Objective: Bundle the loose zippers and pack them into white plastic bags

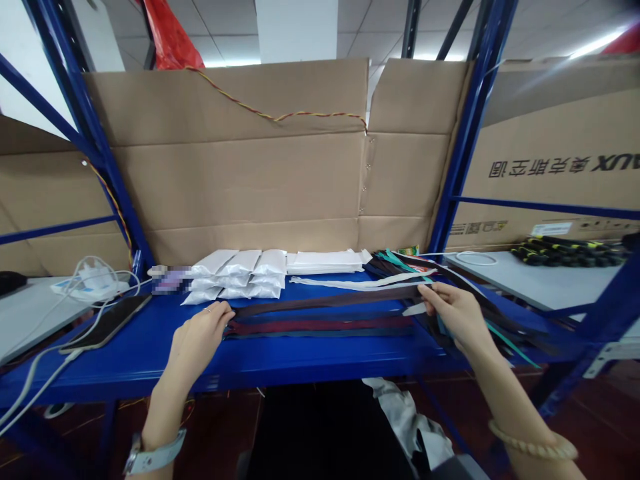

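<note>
My left hand pinches the near end of a long dark brown zipper stretched across the blue steel shelf. My right hand grips its other end among several dark zippers, with a maroon zipper lying just below. To the right, a heap of dark and teal zippers spills over the shelf. A white zipper lies behind the brown one. Stacked white packets stand at the back, out of reach of both hands' fingers.
A black smartphone and a white charger with cables lie at the left. Cardboard sheets line the back of the blue rack. Several black-and-yellow tool handles sit on a grey shelf at the right.
</note>
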`<state>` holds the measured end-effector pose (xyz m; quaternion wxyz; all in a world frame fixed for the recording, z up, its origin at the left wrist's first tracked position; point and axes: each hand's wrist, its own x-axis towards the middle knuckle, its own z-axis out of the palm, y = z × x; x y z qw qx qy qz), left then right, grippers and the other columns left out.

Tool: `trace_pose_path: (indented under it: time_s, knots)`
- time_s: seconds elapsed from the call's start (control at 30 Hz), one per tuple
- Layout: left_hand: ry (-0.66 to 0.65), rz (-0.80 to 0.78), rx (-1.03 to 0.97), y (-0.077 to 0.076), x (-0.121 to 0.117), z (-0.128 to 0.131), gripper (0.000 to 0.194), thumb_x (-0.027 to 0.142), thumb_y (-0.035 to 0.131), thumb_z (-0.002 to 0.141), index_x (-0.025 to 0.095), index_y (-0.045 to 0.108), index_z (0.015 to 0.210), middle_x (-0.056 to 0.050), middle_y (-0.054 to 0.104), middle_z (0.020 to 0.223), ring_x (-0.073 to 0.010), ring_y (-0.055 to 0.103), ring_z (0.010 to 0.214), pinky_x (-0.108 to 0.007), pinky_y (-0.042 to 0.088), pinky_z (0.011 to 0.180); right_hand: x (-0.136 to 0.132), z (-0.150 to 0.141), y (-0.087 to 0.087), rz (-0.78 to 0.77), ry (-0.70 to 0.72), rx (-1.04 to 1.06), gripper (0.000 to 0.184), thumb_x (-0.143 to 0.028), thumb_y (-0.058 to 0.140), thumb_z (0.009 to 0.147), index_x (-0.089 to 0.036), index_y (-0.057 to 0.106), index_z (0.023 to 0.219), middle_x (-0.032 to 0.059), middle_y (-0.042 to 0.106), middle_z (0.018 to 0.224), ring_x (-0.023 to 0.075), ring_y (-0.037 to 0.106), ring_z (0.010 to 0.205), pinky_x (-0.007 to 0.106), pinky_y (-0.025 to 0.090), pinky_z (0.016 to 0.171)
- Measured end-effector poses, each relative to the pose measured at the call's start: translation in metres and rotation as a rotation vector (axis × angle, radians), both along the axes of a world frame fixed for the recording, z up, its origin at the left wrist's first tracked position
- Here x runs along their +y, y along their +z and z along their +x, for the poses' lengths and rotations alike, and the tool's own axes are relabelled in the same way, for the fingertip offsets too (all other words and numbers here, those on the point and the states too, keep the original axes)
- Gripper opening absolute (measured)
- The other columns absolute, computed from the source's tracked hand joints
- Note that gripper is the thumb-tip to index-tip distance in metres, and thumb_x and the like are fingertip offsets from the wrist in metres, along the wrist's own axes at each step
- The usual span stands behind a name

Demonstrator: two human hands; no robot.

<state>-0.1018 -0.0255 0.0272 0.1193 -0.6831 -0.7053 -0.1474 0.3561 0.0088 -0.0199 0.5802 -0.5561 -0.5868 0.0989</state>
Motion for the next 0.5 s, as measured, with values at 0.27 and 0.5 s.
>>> trace_pose_path:
  time_s: [0.27,0.5]
  knots:
    - [0.003,-0.056,0.059,-0.012,0.008,0.0,0.03,0.04,0.028,0.095,0.024,0.053,0.093,-0.004,0.066,0.099,-0.0198,0.063,0.077,-0.024,0.033,0.055,0.012,-0.015,-0.013,0.029,-0.318,-0.464,0.026,-0.045,0.052,0.083,-0.019,0.058,0.082,0.0027,0.058,0.063,0.0186,0.054,0.059,0.027,0.033,0.054]
    - [-0.041,-0.027,0.043,-0.009,0.004,0.014,0.028,0.04,0.027,0.095,0.024,0.05,0.094,-0.003,0.066,0.098,-0.0192,0.063,0.075,-0.024,0.032,0.054,0.058,-0.073,0.021,-0.127,0.088,-0.616,0.013,-0.019,0.051,0.086,-0.015,0.062,0.082,0.0091,0.065,0.08,0.0205,0.06,0.077,0.03,0.041,0.068]
